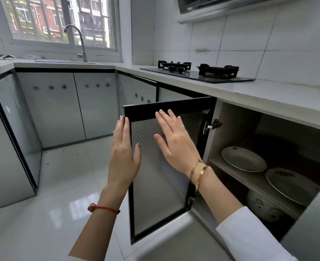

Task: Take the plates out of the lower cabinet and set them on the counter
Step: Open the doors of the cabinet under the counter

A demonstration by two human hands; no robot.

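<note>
The lower cabinet stands open, its black-framed glass door (151,194) swung out toward me. On the cabinet shelf (229,169) lie two white plates: one (244,159) at the left, another (291,184) nearer the right edge. My left hand (124,153) rests flat against the door's outer edge, fingers straight. My right hand (174,142) is spread flat on the door's inner face, holding nothing. The pale counter (249,95) runs above the cabinet.
A white patterned bowl or pot (262,206) sits below the shelf. A black gas hob (196,71) occupies the counter above. A sink with a tap (80,42) lies under the window at the back. Another cabinet door (310,228) frames the right side. Glossy floor tiles spread left.
</note>
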